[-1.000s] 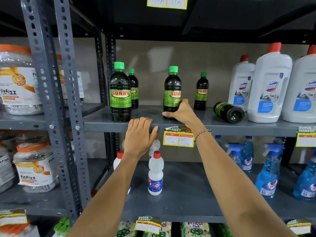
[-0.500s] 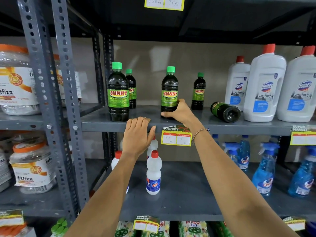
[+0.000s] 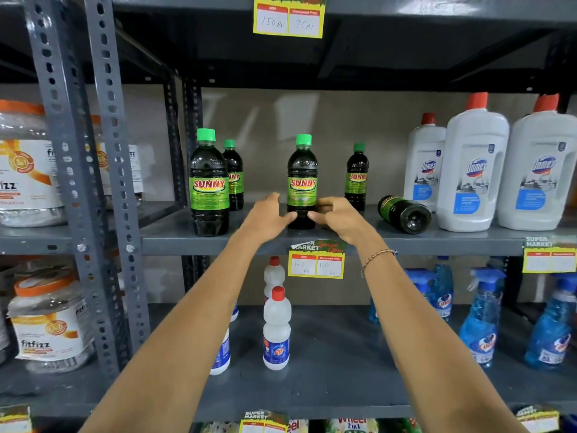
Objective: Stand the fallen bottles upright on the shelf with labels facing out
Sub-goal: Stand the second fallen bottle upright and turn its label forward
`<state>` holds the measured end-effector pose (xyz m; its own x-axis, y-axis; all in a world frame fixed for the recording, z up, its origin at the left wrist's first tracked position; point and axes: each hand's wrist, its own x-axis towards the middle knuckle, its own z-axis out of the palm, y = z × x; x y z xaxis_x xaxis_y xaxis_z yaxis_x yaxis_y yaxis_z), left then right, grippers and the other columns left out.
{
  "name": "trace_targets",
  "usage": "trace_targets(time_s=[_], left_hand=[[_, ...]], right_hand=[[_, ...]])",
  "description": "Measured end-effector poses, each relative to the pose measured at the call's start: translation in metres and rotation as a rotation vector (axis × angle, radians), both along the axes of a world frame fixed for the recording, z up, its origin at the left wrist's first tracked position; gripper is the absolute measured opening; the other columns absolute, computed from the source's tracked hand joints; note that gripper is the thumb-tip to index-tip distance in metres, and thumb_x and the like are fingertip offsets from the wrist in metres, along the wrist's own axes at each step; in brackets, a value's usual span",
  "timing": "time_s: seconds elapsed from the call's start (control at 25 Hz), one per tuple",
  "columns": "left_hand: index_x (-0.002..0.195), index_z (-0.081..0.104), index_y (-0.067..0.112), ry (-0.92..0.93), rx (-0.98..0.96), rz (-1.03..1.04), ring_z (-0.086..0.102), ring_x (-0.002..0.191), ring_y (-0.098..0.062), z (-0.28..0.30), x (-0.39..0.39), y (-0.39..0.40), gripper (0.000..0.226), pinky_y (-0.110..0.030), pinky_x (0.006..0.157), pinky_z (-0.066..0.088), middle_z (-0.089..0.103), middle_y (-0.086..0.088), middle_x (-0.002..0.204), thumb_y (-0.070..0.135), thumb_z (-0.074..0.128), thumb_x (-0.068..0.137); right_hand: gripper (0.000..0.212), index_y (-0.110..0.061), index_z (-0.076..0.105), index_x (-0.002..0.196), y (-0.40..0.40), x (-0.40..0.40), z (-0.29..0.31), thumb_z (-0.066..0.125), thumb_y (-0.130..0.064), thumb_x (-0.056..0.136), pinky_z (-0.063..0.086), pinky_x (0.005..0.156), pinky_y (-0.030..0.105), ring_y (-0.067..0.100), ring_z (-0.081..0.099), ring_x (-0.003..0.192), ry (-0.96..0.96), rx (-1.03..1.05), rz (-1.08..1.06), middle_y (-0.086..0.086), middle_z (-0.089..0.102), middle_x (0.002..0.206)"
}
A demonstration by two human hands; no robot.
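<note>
On the grey middle shelf [image 3: 343,242], centre, a dark bottle [image 3: 302,182] with a green cap stands upright, its "SUNNY" label facing out. Left hand [image 3: 265,215] and right hand [image 3: 338,218] sit either side of its base, fingers loosely spread; fingertips [image 3: 288,216] look right at the bottle, but whether they press it or only hover is unclear, and the left is motion-blurred. Both arms reach up from below, a bead bracelet [image 3: 376,259] on the right wrist. To the right, a fallen bottle [image 3: 404,212] lies on its side, base toward the camera, cap end hidden, label text unreadable. Three more SUNNY bottles stand upright: front left [image 3: 208,182], one behind it [image 3: 234,176] partly hidden, one at the back [image 3: 357,178]. Far right, white "Domex" jugs [image 3: 473,170] with red caps. Price tag [image 3: 316,265] on the shelf edge reads "160" and "120"; the tag above [image 3: 288,21] reads "150 Rs", "75 Rs". Below: white bottles [image 3: 276,329] with red caps, blue spray bottles [image 3: 479,320]. Left rack: "fitfizz" jars [image 3: 50,320], cut off.
</note>
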<state>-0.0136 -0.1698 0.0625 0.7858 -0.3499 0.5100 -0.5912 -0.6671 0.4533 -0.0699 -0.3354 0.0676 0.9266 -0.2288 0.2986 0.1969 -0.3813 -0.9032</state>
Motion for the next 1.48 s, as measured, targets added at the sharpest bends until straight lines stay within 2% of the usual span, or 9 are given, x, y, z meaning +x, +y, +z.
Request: trace_targets(time_s=[0.04,0.12,0.2,0.52,0.68,0.84,1.0,1.16,1.48], left_hand=[[0.130,0.047,0.006,0.136,-0.018,-0.070,0.054,0.116,-0.026,0.008,0.004,-0.006,0.053,-0.035,0.092,0.045,0.058,-0.009,0.126,0.035,0.063,0.089],[0.123,0.056,0.011,0.219,-0.088,-0.135,0.058,0.110,-0.024,0.012,0.009,-0.014,0.043,-0.037,0.095,0.046,0.064,-0.008,0.120,0.028,0.069,0.085],[0.120,0.062,0.013,0.211,-0.185,-0.152,0.061,0.107,-0.023,0.008,0.013,-0.017,0.040,-0.039,0.097,0.046,0.067,-0.008,0.116,0.022,0.072,0.083],[0.123,0.059,0.006,0.184,-0.364,-0.165,0.061,0.106,-0.019,0.003,-0.010,-0.016,0.056,-0.025,0.088,0.044,0.065,-0.011,0.120,0.020,0.081,0.074],[0.119,0.061,0.007,0.151,-0.396,-0.173,0.061,0.097,-0.013,-0.001,-0.018,-0.011,0.057,-0.024,0.087,0.046,0.068,-0.009,0.116,0.025,0.084,0.070],[0.115,0.063,0.010,0.120,-0.418,-0.199,0.062,0.092,-0.008,-0.003,-0.023,-0.005,0.056,-0.022,0.085,0.047,0.068,0.001,0.102,0.028,0.085,0.067],[0.114,0.064,0.012,0.095,-0.458,-0.225,0.065,0.094,-0.008,-0.008,-0.023,0.001,0.057,-0.024,0.088,0.051,0.070,0.002,0.103,0.029,0.087,0.065],[0.114,0.064,0.011,0.080,-0.479,-0.243,0.065,0.093,-0.008,-0.011,-0.024,0.004,0.058,-0.019,0.082,0.051,0.070,0.001,0.103,0.029,0.087,0.064],[0.112,0.063,0.009,0.044,-0.496,-0.254,0.064,0.090,-0.007,-0.013,-0.027,0.005,0.055,-0.007,0.071,0.048,0.067,0.004,0.098,0.027,0.086,0.065]], right_hand=[[0.046,0.003,0.050,0.130,-0.001,0.001,-0.001,0.064,0.000,0.086,0.048,0.095,0.033,0.030,0.058,0.118,-0.007,0.010,-0.004,0.020,0.061,0.127],[0.044,0.004,0.053,0.126,-0.001,0.006,-0.003,0.065,0.001,0.085,0.049,0.100,0.040,0.032,0.060,0.115,-0.022,0.029,-0.015,0.023,0.062,0.123],[0.045,0.003,0.054,0.125,-0.002,0.010,-0.004,0.068,0.000,0.083,0.048,0.101,0.044,0.032,0.061,0.113,-0.032,0.031,-0.032,0.021,0.064,0.120],[0.044,-0.001,0.057,0.124,-0.009,0.003,-0.004,0.069,-0.002,0.082,0.049,0.101,0.041,0.027,0.062,0.112,-0.040,0.048,-0.041,0.016,0.066,0.119],[0.044,0.001,0.056,0.124,-0.011,-0.007,-0.005,0.068,-0.001,0.083,0.050,0.099,0.038,0.026,0.062,0.112,-0.064,0.050,-0.023,0.017,0.065,0.120],[0.044,0.002,0.056,0.124,-0.011,-0.016,-0.007,0.069,-0.001,0.082,0.051,0.095,0.034,0.025,0.062,0.111,-0.095,0.041,0.013,0.015,0.066,0.116],[0.043,0.000,0.057,0.122,-0.011,-0.024,-0.008,0.071,-0.004,0.082,0.051,0.080,0.021,0.017,0.061,0.101,-0.120,0.009,0.051,0.009,0.065,0.109],[0.043,0.000,0.060,0.120,-0.012,-0.027,-0.010,0.073,-0.006,0.080,0.052,0.088,0.026,0.018,0.062,0.103,-0.146,0.001,0.066,0.010,0.066,0.111],[0.041,-0.001,0.059,0.121,-0.011,-0.032,-0.008,0.071,-0.008,0.082,0.047,0.071,0.015,0.012,0.061,0.097,-0.143,-0.028,0.086,0.008,0.065,0.112]])
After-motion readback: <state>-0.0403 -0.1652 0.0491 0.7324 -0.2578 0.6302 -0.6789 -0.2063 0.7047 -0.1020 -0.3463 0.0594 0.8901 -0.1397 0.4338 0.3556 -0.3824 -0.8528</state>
